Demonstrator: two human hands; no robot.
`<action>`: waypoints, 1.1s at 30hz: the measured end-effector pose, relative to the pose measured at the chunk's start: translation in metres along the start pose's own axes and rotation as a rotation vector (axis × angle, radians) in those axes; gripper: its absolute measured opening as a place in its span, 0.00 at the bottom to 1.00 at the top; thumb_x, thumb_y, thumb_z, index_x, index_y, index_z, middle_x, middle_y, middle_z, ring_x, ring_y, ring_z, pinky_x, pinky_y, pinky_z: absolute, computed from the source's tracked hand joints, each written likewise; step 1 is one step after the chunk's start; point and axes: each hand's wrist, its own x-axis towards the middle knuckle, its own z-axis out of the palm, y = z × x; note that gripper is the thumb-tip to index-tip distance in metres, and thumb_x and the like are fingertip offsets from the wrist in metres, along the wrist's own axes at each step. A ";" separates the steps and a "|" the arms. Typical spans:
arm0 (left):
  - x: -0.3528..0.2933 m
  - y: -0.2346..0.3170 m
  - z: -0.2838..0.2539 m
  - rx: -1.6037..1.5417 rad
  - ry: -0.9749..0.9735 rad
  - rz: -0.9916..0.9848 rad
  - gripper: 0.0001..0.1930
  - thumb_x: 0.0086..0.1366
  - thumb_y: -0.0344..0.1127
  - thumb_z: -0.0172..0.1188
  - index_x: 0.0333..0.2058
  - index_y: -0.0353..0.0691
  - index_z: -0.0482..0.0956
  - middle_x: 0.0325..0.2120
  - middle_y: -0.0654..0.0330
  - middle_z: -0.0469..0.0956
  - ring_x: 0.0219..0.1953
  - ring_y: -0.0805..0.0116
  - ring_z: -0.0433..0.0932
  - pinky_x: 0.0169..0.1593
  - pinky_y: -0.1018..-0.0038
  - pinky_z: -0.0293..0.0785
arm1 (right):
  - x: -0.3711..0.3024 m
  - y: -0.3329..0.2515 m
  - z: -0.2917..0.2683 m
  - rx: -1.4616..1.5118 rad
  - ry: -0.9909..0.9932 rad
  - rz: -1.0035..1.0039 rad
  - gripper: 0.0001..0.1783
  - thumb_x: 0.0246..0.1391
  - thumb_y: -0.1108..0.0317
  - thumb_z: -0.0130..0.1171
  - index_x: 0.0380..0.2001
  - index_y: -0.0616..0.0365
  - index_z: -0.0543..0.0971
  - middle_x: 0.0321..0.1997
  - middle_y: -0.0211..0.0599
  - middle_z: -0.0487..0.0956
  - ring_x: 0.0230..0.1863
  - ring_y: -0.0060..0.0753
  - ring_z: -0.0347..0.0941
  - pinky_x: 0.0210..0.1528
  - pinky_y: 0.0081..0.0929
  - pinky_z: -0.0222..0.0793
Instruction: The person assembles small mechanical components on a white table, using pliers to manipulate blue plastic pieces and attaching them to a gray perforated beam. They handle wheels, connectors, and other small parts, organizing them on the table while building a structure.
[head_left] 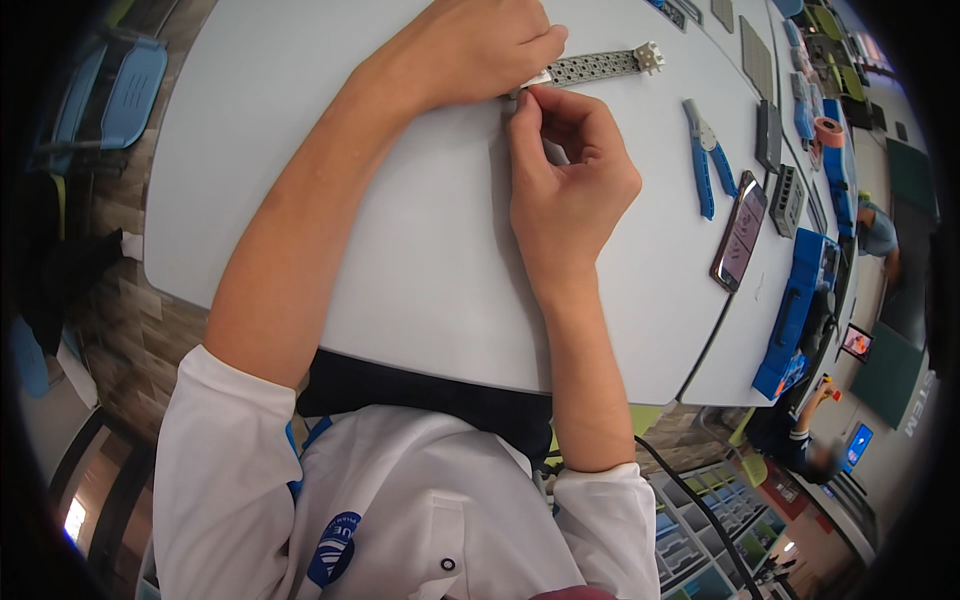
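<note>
A grey perforated beam (595, 68) lies at a slant over the far part of the white table, with a toothed light-grey piece (649, 57) at its right end. My left hand (490, 50) is closed around the beam's left end, and its fingers hide that end. Just below, my right hand (575, 165) pinches thumb and forefinger together against the beam's near edge. Whatever is between those fingertips is too small to make out. Blue-handled pliers (706, 150) rest on the table to the right of my hands.
A phone (740, 232) with a lit screen lies right of the pliers. Beyond it are a dark grey block (788, 200), a blue case (790, 315) and a roll of pinkish tape (828, 131). Blue chairs (135, 90) stand off the table's left side. Other people are at the far right.
</note>
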 end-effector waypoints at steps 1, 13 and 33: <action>0.001 0.000 -0.001 0.035 -0.030 0.008 0.16 0.75 0.37 0.60 0.27 0.38 0.83 0.24 0.49 0.83 0.29 0.48 0.84 0.36 0.51 0.78 | 0.000 0.001 0.000 0.009 0.008 -0.001 0.05 0.65 0.75 0.72 0.40 0.67 0.88 0.36 0.37 0.91 0.36 0.25 0.88 0.43 0.24 0.83; 0.021 0.021 -0.027 -0.714 -0.040 -0.854 0.32 0.81 0.61 0.55 0.32 0.34 0.85 0.27 0.52 0.83 0.29 0.64 0.78 0.38 0.65 0.73 | 0.019 -0.013 -0.023 0.335 0.021 0.181 0.06 0.67 0.77 0.70 0.45 0.67 0.87 0.40 0.40 0.91 0.41 0.25 0.87 0.50 0.26 0.84; 0.000 -0.014 -0.001 -2.351 0.332 -0.764 0.25 0.87 0.41 0.43 0.72 0.29 0.64 0.42 0.65 0.75 0.39 0.71 0.75 0.50 0.70 0.77 | 0.105 -0.033 -0.015 0.135 -0.567 0.036 0.03 0.62 0.77 0.74 0.38 0.66 0.92 0.37 0.37 0.93 0.40 0.25 0.88 0.47 0.27 0.83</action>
